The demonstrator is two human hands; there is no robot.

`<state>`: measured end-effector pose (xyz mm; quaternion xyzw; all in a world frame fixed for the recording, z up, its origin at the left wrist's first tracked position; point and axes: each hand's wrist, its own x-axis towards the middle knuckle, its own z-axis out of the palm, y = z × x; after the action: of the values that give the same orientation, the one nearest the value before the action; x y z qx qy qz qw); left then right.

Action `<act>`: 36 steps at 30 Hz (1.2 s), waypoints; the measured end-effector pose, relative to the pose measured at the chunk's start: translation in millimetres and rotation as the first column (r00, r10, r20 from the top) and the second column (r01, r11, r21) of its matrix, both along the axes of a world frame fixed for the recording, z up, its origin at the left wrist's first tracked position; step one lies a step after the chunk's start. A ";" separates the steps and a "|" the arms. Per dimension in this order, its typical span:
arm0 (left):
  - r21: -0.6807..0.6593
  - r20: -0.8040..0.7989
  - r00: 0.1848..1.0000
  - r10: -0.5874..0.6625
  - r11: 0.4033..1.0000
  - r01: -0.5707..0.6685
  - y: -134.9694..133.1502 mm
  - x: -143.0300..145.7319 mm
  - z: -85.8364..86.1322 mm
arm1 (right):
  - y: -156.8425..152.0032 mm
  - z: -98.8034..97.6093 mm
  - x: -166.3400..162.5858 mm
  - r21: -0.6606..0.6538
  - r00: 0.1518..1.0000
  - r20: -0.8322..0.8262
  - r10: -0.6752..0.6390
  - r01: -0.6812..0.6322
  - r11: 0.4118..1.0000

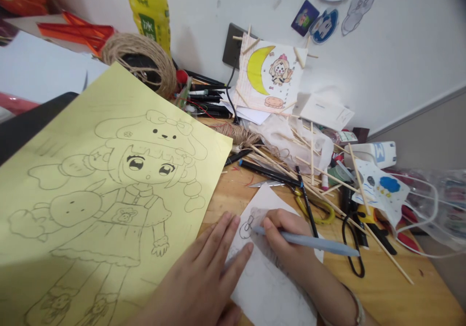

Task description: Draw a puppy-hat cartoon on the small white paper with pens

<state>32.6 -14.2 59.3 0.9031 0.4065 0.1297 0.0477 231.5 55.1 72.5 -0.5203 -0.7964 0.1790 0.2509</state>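
My right hand (289, 236) grips a slim light-blue pen (320, 242), whose tip rests on a sheet of white paper (265, 287). Faint pencil-like lines cover the sheet, and a darker small rounded shape shows by the tip. Laid flat with fingers stretched, my left hand (204, 272) holds down the sheet's left edge. To its left lies a large yellow sheet (120, 90) with a line drawing of a girl in a dog-eared hat, holding a plush toy.
Thin wooden sticks (327, 190), yellow-handled scissors (316, 209) and black markers (269, 173) crowd the right and back of the wooden table (404, 297). Behind stand a twine coil (145, 59), a yellow drink bottle (149, 10) and a stick-framed moon drawing (271, 73) near the wall.
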 end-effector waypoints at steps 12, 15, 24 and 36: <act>0.007 -0.005 1.000 0.003 1.000 -0.003 0.8 2.3 0.1 | -0.1 0.3 1.0 -0.015 0.999 -0.022 0.028 -0.029 0.999; 0.023 -0.008 1.000 -0.002 1.000 0.002 0.1 1.9 0.6 | 0.2 0.7 0.6 0.000 0.999 -0.017 0.030 -0.030 1.000; 0.070 -0.014 1.000 0.004 0.998 -0.003 1.0 1.4 -3.0 | -0.7 -3.6 2.1 -0.030 0.995 -0.091 0.039 -0.042 0.999; 0.218 -0.046 0.998 -0.047 0.974 0.056 2.7 5.7 -7.6 | 16.4 -7.3 14.9 -0.135 0.814 -0.553 -0.179 0.124 0.983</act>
<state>38.2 -11.5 51.8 0.9155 0.3672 0.1539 -0.0570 246.4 71.5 65.2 -0.5172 -0.6341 0.3405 0.4631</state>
